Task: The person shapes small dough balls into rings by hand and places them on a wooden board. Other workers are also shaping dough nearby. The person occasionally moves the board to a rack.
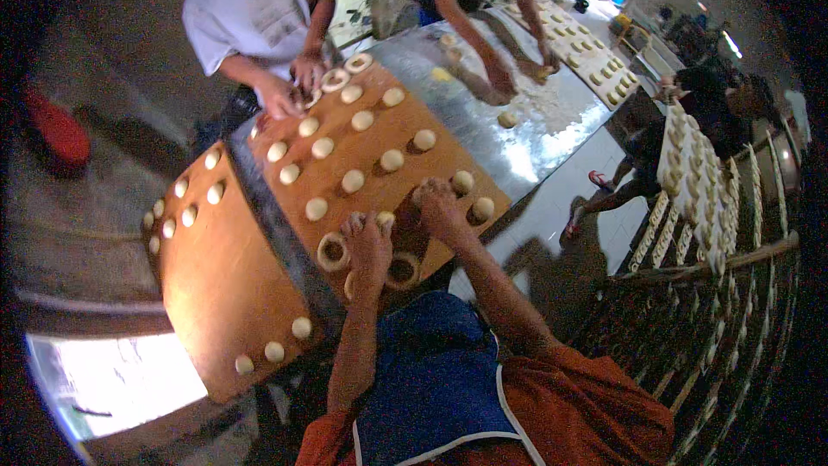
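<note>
Both my hands work over a brown wooden board (371, 142) set with rows of pale round dough balls (392, 160). My left hand (369, 246) is closed at the near edge, its fingertips round a dough ball (385, 220). A little further right, my right hand (440, 205) has its fingers curled down on the board, a pale bit of dough showing beside them and mostly hidden. Dough rings lie next to my left hand: one to its left (333, 252), another to its right (403, 270), and a third partly covered by my wrist.
A second brown board (228, 267) with several dough balls lies left. Across from me, a person in a white shirt (263, 22) handles dough rings (335, 80). Another person's arms (483, 43) reach over a floured metal table (414, 69). Racks of dough trays (690, 173) stand right.
</note>
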A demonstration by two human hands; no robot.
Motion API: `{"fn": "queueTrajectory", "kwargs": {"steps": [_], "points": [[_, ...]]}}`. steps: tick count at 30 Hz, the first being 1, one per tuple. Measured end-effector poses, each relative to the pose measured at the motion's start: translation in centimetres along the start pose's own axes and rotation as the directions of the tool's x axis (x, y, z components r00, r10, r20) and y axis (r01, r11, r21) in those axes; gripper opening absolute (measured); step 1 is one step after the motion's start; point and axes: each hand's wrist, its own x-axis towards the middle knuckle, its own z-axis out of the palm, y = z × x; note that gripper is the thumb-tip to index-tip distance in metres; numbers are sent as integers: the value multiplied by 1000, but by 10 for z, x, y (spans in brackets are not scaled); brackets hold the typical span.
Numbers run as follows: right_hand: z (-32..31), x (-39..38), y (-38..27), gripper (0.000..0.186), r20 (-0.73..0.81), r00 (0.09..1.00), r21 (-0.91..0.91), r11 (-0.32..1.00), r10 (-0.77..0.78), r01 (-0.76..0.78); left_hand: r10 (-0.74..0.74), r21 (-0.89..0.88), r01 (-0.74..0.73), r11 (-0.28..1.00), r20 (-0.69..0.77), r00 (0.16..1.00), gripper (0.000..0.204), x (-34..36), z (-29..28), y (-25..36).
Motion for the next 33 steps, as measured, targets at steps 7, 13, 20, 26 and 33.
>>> {"fn": "queueTrajectory", "kwargs": {"steps": [7, 13, 20, 26, 33], "points": [[-47, 14, 13, 51, 441, 875, 666, 580, 200, -469, -111, -513, 345, 786, 431, 895, 43, 17, -30, 33], [-57, 22, 158, 36, 331, 782, 908, 47, 528, -416, 27, -738, 370, 564, 464, 885, 36, 104, -3, 75], [24, 13, 376, 32, 89, 529, 607, 375, 844, -701, 142, -787, 264, 557, 404, 904, 34, 250, 148, 194], [58, 25, 359, 37, 74, 776, 283, 733, 626, -618, 77, -226, -3, 974, 316, 946, 37, 291, 188, 254], [61, 54, 356, 29, 412, 668, 681, 277, 620, -678, 136, -314, -94, 945, 114, 984, 40, 263, 146, 235]]}}
